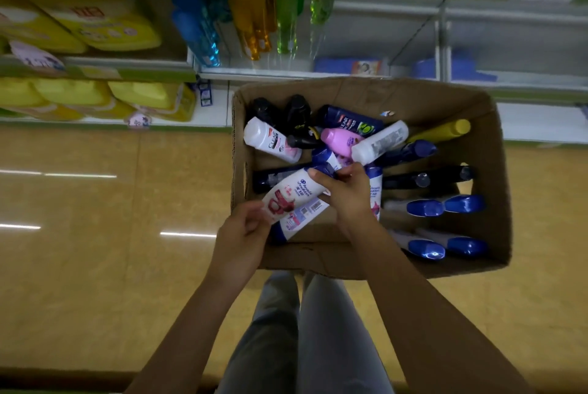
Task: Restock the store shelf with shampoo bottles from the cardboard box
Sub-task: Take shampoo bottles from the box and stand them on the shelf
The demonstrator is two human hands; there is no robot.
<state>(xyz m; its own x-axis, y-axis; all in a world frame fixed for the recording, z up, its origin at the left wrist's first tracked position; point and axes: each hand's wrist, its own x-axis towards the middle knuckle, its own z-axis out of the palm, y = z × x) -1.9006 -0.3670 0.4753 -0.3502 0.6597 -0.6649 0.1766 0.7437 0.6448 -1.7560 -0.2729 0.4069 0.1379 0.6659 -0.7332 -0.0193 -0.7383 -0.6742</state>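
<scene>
Over the cardboard box (490, 170), both hands grip white shampoo bottles (291, 199): right hand (345, 193) uppermost, left hand (243, 234) lowest.

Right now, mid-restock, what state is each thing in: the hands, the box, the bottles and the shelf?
Right hand: grips the cap end of the white Head & Shoulders bottle.
Left hand: fingers curled at that bottle's base.
White Head & Shoulders bottle: tilted, over the box's near edge.
Cardboard box: open, on the floor.
Other bottles: lying jumbled inside.
Shelf: right section mostly bare.
</scene>
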